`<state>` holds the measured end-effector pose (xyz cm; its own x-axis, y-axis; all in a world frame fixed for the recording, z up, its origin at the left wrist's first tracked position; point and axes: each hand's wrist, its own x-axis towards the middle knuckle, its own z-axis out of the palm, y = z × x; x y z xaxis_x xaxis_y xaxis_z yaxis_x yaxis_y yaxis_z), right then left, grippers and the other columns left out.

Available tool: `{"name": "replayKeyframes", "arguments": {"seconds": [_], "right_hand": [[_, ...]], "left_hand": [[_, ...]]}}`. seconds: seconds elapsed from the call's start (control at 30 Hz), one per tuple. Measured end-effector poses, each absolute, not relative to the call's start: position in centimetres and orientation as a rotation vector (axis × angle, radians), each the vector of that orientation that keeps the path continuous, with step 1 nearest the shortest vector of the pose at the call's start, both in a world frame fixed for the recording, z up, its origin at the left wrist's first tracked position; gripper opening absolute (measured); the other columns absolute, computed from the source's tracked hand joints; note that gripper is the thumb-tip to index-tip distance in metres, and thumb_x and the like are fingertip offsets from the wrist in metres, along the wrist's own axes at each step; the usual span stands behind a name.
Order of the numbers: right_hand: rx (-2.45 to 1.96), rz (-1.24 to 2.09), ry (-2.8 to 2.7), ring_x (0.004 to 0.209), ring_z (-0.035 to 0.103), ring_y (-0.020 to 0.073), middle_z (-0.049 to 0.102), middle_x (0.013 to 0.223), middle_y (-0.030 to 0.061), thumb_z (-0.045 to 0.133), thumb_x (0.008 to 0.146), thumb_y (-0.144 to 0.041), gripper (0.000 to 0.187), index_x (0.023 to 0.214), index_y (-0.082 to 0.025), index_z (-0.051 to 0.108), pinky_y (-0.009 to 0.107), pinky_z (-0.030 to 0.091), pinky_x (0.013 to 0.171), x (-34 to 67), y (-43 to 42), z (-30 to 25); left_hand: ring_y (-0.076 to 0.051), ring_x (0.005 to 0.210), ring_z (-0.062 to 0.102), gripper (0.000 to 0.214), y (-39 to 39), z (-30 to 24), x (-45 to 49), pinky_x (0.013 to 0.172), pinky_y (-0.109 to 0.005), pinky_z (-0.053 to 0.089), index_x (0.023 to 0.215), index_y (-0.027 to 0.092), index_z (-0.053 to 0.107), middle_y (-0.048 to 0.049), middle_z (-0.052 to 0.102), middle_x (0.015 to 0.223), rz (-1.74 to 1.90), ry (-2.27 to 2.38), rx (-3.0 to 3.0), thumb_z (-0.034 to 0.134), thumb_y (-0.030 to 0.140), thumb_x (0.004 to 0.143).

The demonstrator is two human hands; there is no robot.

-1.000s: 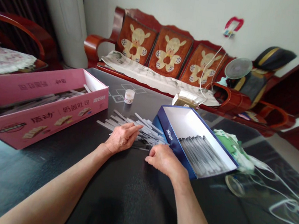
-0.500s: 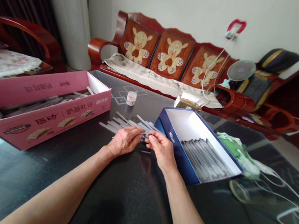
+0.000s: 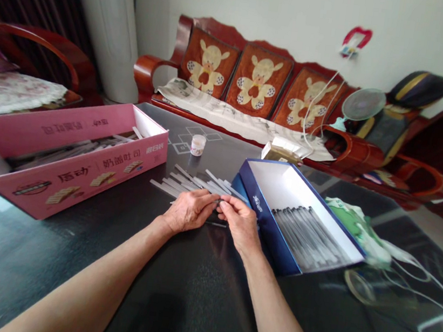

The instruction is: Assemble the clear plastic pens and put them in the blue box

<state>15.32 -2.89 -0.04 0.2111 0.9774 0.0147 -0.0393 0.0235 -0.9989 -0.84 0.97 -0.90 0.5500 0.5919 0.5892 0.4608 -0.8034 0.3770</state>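
Several clear plastic tubes (image 3: 193,181) lie in a loose pile on the dark table (image 3: 172,290). My left hand (image 3: 189,211) and my right hand (image 3: 241,220) meet at the pile's near edge, fingertips pinched together on a thin tube between them. Just right of my right hand stands an open blue box (image 3: 259,206) with a white inside, holding a row of several pens or tubes (image 3: 306,234). At the left, a long pink carton (image 3: 82,169) lies open with more tubes inside.
A small white jar (image 3: 197,145) stands behind the pile and a tan packet (image 3: 278,152) behind the blue box. Green cloth (image 3: 355,222), white cables (image 3: 422,285) and a clear ring lie at the right. A wooden sofa (image 3: 257,83) and a fan stand beyond the table.
My right hand moved left from the blue box's corner to meet my left hand, and both closed their fingertips on a tube. The view shifted slightly.
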Motion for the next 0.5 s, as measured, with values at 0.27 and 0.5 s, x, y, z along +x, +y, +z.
{"name": "replayKeyframes", "arguments": {"seconds": [0.27,0.5], "right_hand": [[-1.283,0.899,-1.262,0.077,0.068,0.0183,0.073,0.088,0.0048,0.067,0.072,-0.034,0.026,0.092,-0.018,0.073,0.031,0.056,0.073,15.70,-2.80,-0.23],[-1.308,0.887,-1.357,0.070,0.069,0.0173,0.073,0.083,0.0051,0.064,0.076,-0.036,0.028,0.094,-0.016,0.071,0.029,0.056,0.070,16.08,-2.91,0.19]], "left_hand": [[-0.012,0.070,0.056,0.023,1.24,-1.01,-0.84,0.065,-0.023,0.045,0.100,0.016,0.064,-0.0038,0.055,0.079,1.101,0.822,2.542,0.043,0.025,0.093],[-0.013,0.073,0.057,0.025,1.18,-0.72,-0.98,0.067,-0.024,0.046,0.092,0.016,0.064,-0.0045,0.057,0.080,1.050,0.886,2.560,0.042,0.028,0.094]]}}
